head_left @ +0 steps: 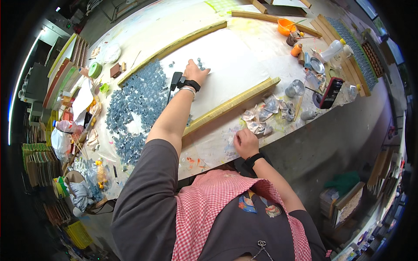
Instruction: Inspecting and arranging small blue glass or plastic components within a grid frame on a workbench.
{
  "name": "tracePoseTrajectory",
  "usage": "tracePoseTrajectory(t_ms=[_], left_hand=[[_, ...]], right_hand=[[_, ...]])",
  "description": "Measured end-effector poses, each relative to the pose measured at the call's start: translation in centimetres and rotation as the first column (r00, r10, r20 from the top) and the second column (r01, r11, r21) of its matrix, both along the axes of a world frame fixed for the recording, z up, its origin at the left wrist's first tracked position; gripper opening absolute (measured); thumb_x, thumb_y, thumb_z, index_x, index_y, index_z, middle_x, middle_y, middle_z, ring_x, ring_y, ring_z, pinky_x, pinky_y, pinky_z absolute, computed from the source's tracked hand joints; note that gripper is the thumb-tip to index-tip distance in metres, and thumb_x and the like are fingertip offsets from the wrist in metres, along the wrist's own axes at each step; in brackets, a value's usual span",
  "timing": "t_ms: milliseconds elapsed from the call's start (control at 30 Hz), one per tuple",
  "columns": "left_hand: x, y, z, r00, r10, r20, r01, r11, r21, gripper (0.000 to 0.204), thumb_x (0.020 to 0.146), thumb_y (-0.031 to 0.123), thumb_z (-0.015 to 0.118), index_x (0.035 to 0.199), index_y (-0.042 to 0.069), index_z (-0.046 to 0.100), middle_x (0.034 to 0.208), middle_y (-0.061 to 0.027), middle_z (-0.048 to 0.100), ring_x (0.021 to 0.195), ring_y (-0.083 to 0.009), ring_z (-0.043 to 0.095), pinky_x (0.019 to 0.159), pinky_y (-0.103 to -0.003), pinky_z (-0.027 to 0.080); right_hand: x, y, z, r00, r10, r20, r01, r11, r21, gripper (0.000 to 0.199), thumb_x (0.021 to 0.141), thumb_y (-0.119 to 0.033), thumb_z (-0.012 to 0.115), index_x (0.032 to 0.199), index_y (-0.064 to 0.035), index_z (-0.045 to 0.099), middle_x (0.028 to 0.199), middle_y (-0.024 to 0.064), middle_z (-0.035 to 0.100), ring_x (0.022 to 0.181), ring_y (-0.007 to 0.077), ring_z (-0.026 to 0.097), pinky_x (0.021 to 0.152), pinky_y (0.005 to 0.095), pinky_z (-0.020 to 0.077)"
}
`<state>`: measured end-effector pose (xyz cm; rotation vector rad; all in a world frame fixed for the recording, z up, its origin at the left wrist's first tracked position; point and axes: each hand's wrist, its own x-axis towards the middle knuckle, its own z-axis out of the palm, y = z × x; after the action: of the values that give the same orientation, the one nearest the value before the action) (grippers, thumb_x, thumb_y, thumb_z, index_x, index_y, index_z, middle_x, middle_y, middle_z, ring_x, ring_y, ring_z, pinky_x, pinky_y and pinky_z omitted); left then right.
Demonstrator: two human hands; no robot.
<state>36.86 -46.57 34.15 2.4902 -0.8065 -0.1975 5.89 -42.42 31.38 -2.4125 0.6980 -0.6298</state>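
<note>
My left hand [197, 73] reaches over a white panel [230, 61], its thumb and fingers spread around a few small blue-grey pieces [200, 64]. Whether it touches them is hard to see. To its left, a dense spread of the same jagged blue-grey pieces [146, 93] covers the panel's left part and the table beyond. A black band with a flat black part sits on that wrist. My right hand [247, 143] rests near the table's front edge with curled fingers; what they hold, if anything, is hidden. Crumpled stained tissues [257, 119] lie just beyond it.
Yellowish wooden strips border the panel at the near side [235, 104] and far side [174, 45]. On the right stand a clear cup [296, 88], a phone [332, 93], bottles and an orange bowl [286, 27]. Green tape [94, 70] and clutter lie at left.
</note>
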Motion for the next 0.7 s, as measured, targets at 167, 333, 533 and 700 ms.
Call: tracePoseTrajectory(t_ms=[167,333,533,700], left_hand=[[-0.2,-1.0,0.1,0.998,-0.039,0.052,0.036,0.998,0.058,0.063,0.072,0.038,0.061,0.112,-0.005,0.038,0.095,-0.0262,0.055,0.086,-0.0379,0.058,0.075,-0.041,0.047],[0.8,-2.0,-1.3,0.992,-0.071,0.108,0.061,0.994,0.088,0.039,0.081,0.028,0.051,0.105,-0.002,0.041,0.093,-0.0275,0.055,0.085,-0.0390,0.058,0.074,-0.043,0.047],[1.8,-0.1,-1.3,0.960,-0.229,0.163,0.172,0.938,0.301,0.018,0.082,0.006,0.041,0.098,0.000,0.043,0.086,-0.0241,0.059,0.078,-0.0376,0.060,0.071,-0.044,0.047],[3.6,5.8,-0.4,0.917,-0.268,0.294,0.117,0.888,0.444,0.014,0.079,0.007,0.043,0.092,0.001,0.047,0.082,-0.0222,0.061,0.077,-0.0359,0.061,0.070,-0.044,0.046]], right_hand=[[0.0,-0.2,-0.1,1.000,0.018,0.018,-0.018,1.000,0.007,0.007,0.070,-0.009,0.056,0.069,-0.0068,0.050,0.068,0.0114,0.048,0.065,0.0307,0.051,0.056,0.0399,0.0416],[0.1,-0.2,0.1,0.999,0.028,0.036,-0.028,1.000,0.000,0.008,0.068,-0.008,0.057,0.069,-0.0064,0.049,0.068,0.0113,0.048,0.064,0.0305,0.051,0.055,0.0395,0.0414],[0.0,-0.1,-0.2,0.999,0.046,0.029,-0.045,0.999,-0.019,0.008,0.070,-0.007,0.059,0.071,-0.0066,0.051,0.070,0.0095,0.049,0.064,0.0283,0.051,0.057,0.0374,0.0419],[-0.2,0.0,-0.5,0.998,0.049,0.031,-0.048,0.998,-0.034,0.009,0.068,-0.009,0.058,0.071,-0.0068,0.049,0.070,0.0115,0.048,0.066,0.0309,0.050,0.057,0.0405,0.0411]])
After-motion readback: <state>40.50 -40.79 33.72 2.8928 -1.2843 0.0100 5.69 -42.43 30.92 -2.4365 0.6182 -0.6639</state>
